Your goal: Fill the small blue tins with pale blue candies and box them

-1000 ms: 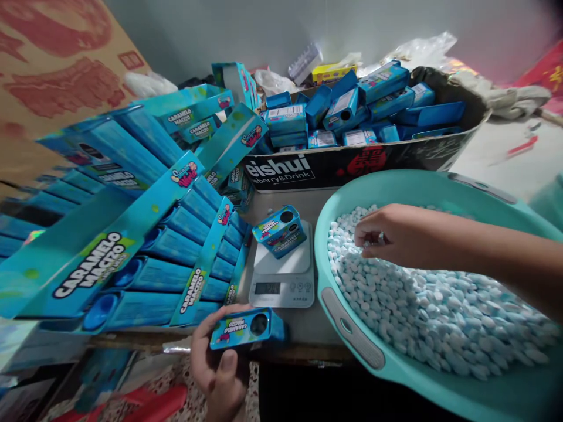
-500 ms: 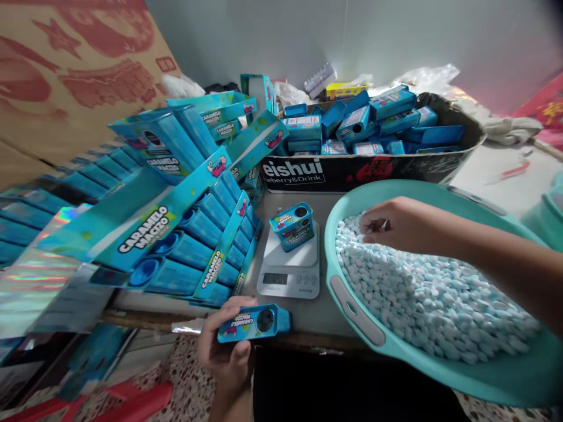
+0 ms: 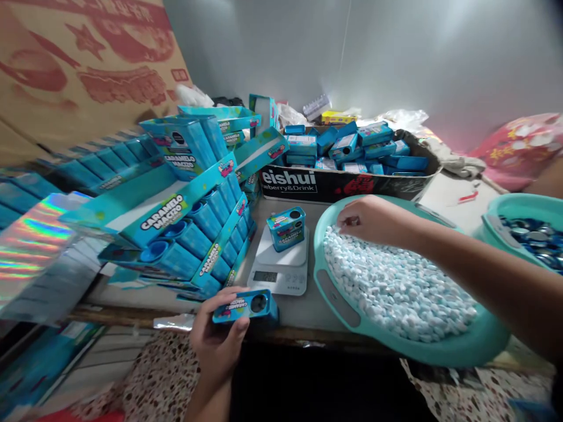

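In my left hand (image 3: 217,340), fingers and thumb wrap round a blue candy tin (image 3: 237,306) labelled Caramelo Macizo, its dark round hole facing up. The tin is just in front of the table's near edge. My right hand (image 3: 367,220) hangs over the far left part of a turquoise basin (image 3: 347,310), its fingers curled together. What lies in those fingers is hidden. Small pale blue and white candies (image 3: 404,293) fill much of the basin. A similar tin (image 3: 285,228) stands on a white digital scale (image 3: 281,278) between the hands; the display digits are blurred.
Stacked display boxes (image 3: 162,217) of blue tins rise on the left. A black carton (image 3: 290,183) heaped with tins stands at the back. On the right, another turquoise basin (image 3: 505,205) holds shiny blue and silver pieces. A large brown carton (image 3: 88,58) leans at the back left.
The view has swung right, bringing the second basin into sight. The tin in my left hand has tipped a little, showing more of its side. My right hand stays over the candies.
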### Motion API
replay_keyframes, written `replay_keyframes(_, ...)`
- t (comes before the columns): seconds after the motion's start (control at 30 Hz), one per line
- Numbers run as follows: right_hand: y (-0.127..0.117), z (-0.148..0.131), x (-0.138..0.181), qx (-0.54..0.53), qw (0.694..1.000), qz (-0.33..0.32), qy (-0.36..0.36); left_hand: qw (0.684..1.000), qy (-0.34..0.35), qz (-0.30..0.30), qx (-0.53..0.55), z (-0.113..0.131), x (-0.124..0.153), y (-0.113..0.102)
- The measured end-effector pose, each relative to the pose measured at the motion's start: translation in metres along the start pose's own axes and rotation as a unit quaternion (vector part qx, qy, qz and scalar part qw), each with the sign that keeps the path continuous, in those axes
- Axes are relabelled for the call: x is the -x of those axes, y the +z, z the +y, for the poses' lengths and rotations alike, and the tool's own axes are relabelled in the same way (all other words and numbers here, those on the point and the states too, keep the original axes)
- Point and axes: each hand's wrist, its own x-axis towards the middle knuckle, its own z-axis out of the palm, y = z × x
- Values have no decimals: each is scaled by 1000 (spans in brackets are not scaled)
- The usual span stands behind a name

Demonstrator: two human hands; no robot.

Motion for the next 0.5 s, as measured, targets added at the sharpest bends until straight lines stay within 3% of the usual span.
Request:
replay_keyframes(0.13,-16,-10,-12,6,999,22,-46,1000,-10,11,7,-5,1,-1)
replay_keyframes(0.27,-26,-21,-40,-54,994,69,-67,1000,13,14,19,-13,3,-1)
replay_keyframes(0.4,-18,-32,-74,-154,981,85,-75,999,32,21,3,-15,5,-3)
replay_keyframes(0.5,-3,-34,-93,-201,973,69,-91,1000,10,25,-11,-14,6,-5)
